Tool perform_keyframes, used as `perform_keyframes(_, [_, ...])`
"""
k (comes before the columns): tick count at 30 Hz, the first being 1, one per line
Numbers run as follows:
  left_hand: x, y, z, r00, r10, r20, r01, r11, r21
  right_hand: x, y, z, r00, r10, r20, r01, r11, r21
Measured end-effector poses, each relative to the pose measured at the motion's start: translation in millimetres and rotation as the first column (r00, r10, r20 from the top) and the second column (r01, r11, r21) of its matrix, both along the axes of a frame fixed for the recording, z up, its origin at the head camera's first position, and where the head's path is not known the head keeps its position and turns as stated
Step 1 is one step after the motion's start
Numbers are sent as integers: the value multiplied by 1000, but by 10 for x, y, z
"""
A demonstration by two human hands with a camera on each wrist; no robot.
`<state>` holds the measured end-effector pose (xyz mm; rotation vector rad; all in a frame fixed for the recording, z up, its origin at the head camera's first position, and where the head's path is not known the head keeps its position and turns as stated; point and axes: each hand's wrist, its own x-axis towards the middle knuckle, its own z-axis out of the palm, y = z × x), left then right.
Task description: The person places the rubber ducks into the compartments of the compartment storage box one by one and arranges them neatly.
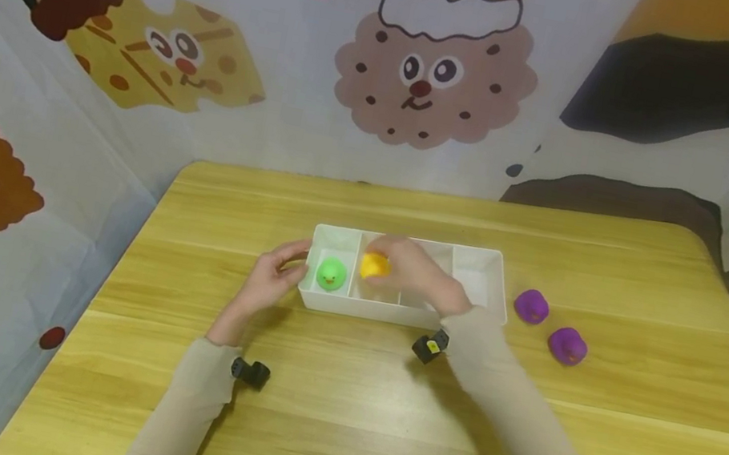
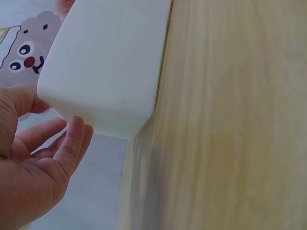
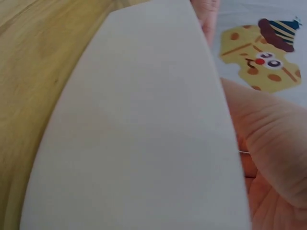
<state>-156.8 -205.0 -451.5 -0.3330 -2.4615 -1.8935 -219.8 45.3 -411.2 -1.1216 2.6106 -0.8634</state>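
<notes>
A long white divided box (image 1: 372, 310) stands on the table. My left hand (image 1: 271, 276) holds its left end, thumb at the rim; the left wrist view shows the fingertips (image 2: 74, 139) against the end wall (image 2: 110, 122). In the leftmost compartment sits a green rubber duck (image 1: 331, 274). My right hand (image 1: 412, 268) reaches into the compartment beside it, fingers around a yellow rubber duck (image 1: 374, 266) that they partly cover. The right wrist view is mostly filled by the box's long wall (image 3: 139, 124), with part of the right hand (image 3: 273, 143) behind it.
Two purple rubber ducks (image 1: 531, 306) (image 1: 567, 346) rest on the wooden table (image 1: 335, 434) to the right of the box. Behind the table hangs a cloth (image 1: 263, 136) printed with cartoon food. A small black camera is strapped to each wrist.
</notes>
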Motion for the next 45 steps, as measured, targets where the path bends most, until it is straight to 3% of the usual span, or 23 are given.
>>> perform_keyframes(5, [1,1,-9,1000,6,13,-6,1000,1,8,-67,-56,1000,-9,-8,10,996,92])
perform_keyframes(10, [0,5,28,999,5,48,-5,1000,11,20,-114,-86,997,-10,-83,21,991,135])
perform_keyframes(18, [101,79,286,998,-7,62,8,1000,-8,52,-148,-74,982,26,-186,7,985,173])
perform_keyframes(20, [104,79,291,998,-8,61,9,1000,-10,57,-155,-71,982,25,-185,10,983,185])
perform_keyframes(27, [-12,-13,-15,1000,-3,20,2,1000,13,51,-181,-50,983,22,-180,22,971,236])
perform_keyframes(34, [-5,-10,-8,1000,-6,14,6,1000,16,50,-228,1,992,6,-126,39,935,354])
perform_keyframes(40, [2,4,22,1000,-4,17,3,1000,14,63,-252,24,994,-6,-111,49,920,388])
perform_keyframes(45, [74,56,196,1000,-10,26,9,1000,7,79,-254,33,994,-10,-107,51,919,392])
